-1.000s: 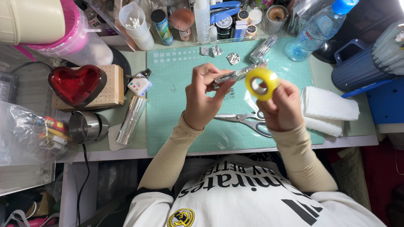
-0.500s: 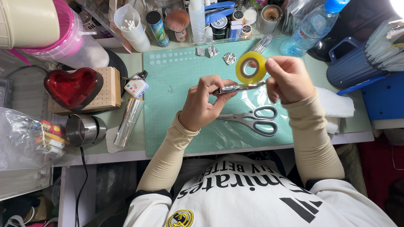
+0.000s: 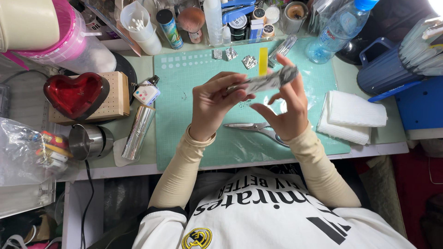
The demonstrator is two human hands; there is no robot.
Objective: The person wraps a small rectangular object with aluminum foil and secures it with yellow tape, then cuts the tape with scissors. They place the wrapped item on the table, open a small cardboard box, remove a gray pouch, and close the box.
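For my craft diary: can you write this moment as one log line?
left hand: holds foil stick | right hand: on foil stick, yellow tape on edge | scissors: on mat

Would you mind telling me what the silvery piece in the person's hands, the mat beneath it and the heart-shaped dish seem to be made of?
The silvery piece, held by the left hand and right hand, looks like crinkled metal foil: shiny and creased. The mat seems matte green plastic or rubber, with a printed grid. The heart-shaped dish looks like glossy red glass, perhaps plastic, judging by its bright highlights.
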